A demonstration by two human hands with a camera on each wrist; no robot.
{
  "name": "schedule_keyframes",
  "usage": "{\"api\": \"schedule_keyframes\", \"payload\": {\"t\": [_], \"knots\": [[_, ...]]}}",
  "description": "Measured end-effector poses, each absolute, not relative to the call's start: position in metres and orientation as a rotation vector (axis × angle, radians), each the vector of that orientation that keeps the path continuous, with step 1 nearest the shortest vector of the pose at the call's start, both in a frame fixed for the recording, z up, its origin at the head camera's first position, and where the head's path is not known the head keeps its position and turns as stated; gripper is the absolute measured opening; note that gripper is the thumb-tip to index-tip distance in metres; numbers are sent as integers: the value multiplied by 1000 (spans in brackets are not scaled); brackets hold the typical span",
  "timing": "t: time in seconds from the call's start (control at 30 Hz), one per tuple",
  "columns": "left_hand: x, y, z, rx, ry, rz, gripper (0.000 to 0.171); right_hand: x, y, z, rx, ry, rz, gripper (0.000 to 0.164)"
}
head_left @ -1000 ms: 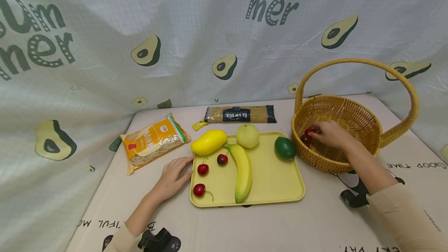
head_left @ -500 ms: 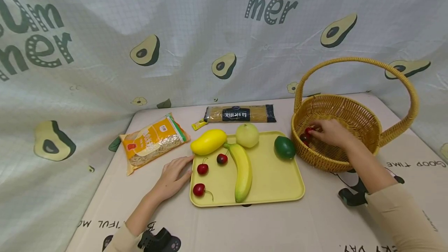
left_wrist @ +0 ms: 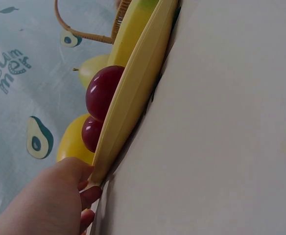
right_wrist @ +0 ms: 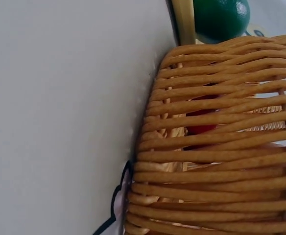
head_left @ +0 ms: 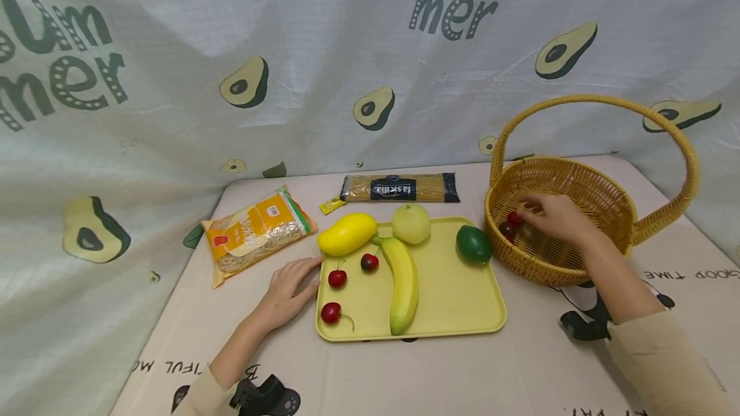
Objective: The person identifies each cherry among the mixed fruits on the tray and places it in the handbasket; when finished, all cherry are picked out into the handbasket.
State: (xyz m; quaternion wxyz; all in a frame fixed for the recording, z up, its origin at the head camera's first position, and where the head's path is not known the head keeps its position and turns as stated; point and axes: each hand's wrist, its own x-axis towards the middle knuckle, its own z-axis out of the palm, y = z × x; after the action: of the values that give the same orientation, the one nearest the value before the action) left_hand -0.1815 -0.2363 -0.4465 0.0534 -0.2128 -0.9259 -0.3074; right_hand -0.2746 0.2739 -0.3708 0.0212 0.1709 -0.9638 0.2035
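My left hand (head_left: pixel 287 294) rests on the table with its fingertips against the left edge of a yellow tray (head_left: pixel 457 300); the left wrist view shows the fingers (left_wrist: pixel 77 170) touching its rim. On the tray lie a banana (head_left: pixel 405 287), a yellow mango (head_left: pixel 348 234), a pale green round fruit (head_left: pixel 411 223), a dark green avocado-like fruit (head_left: pixel 473 244) and three cherries (head_left: pixel 331 312). My right hand (head_left: pixel 557 216) is inside the wicker basket (head_left: pixel 621 210), fingers apart beside a red cherry (head_left: pixel 514 217). A darker cherry (head_left: pixel 507 231) lies near it. The right wrist view shows mostly basket weave.
A bag of oats (head_left: pixel 260 233) lies left of the tray. Behind the tray are a spaghetti packet (head_left: pixel 399 189) and a small yellow sachet (head_left: pixel 332 205). The basket's tall handle (head_left: pixel 595 100) arches over its opening. A printed curtain (head_left: pixel 312 82) hangs behind the table.
My right hand's fingers have parted and drawn slightly right from the red cherry, which stays in the basket. The left hand has not moved, and the view has shifted a little.
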Motion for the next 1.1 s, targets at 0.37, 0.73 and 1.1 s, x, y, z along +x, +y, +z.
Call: {"api": "schedule_keyframes", "payload": {"t": [0.37,0.73,1.1], "knots": [[-179,-235,-445,-638,-2826,-943,45,-263,262,-359,542,-2879,644,37],[-180,-234,-444,-645,-2817,-936,45,-242,229,-345,580,-2711,616,28],[-180,-234,-445,-647,-2807,-927,44,-223,192,-346,719,-2551,605,24]]}}
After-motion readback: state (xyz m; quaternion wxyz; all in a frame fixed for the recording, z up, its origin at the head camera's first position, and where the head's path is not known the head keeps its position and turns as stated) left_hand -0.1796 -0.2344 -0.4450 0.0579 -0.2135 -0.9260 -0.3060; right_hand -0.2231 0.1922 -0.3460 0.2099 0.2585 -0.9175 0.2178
